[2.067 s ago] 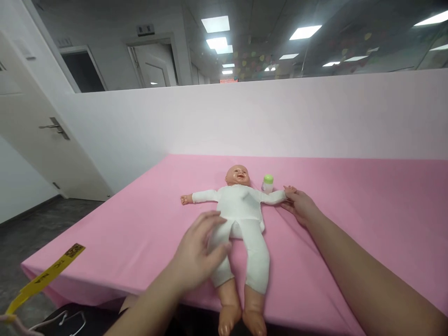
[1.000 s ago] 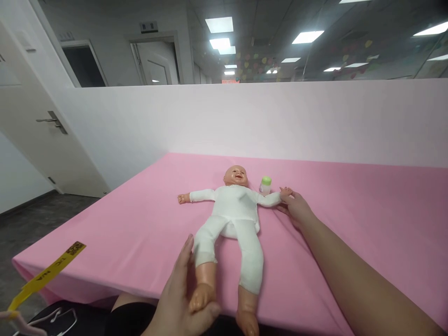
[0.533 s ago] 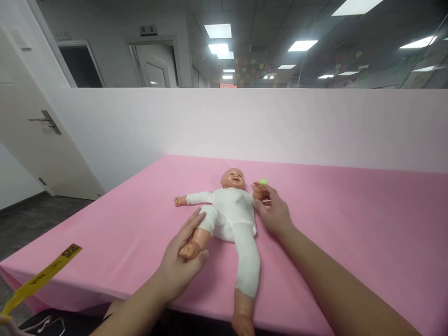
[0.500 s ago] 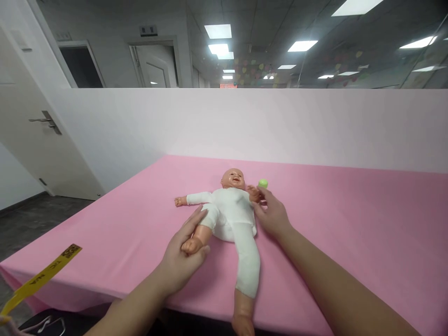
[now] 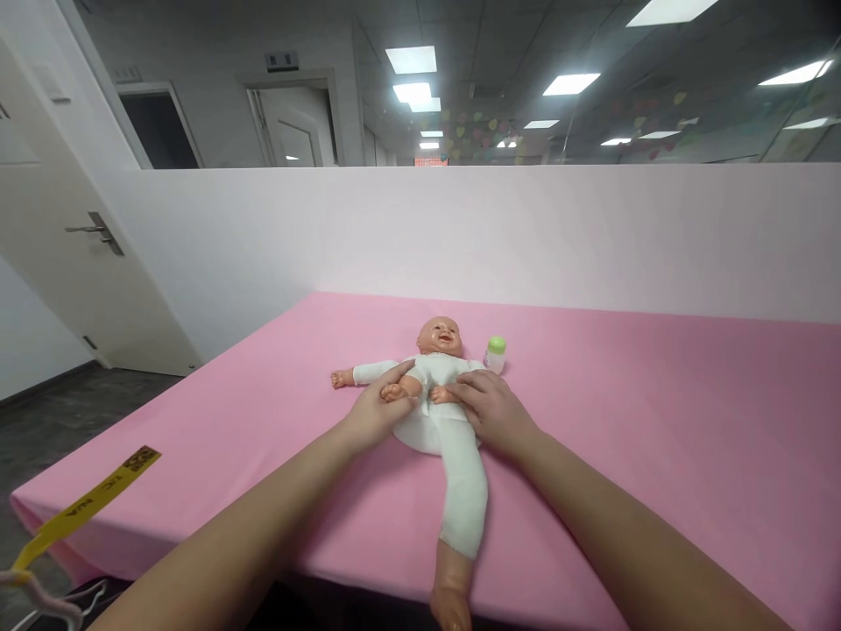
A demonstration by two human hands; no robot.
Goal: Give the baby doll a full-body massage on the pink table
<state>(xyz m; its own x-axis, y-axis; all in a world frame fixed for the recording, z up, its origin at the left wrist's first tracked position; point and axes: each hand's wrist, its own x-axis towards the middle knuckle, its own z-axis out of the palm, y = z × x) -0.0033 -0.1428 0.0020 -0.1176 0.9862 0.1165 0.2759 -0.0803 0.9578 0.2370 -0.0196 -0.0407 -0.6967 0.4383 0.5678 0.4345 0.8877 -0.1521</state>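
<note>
A baby doll (image 5: 453,438) in a white suit lies on its back on the pink table cover (image 5: 657,421). My left hand (image 5: 374,412) grips the doll's foot, with that leg folded up onto the chest. My right hand (image 5: 492,407) holds the doll's hand, with the arm bent across the chest so hand and foot meet. The doll's other leg stretches toward me and its other arm lies out to the left. A small bottle with a green cap (image 5: 495,354) stands beside the doll's head.
A white partition wall (image 5: 526,237) runs behind the table. A white door (image 5: 72,263) stands ajar at the left. A yellow tag (image 5: 85,508) and a white hanger (image 5: 45,605) show at the lower left, beyond the table's near edge.
My left hand has pushed the doll's foot up from the table edge to its chest. My right hand has brought the doll's outstretched arm in across the chest.
</note>
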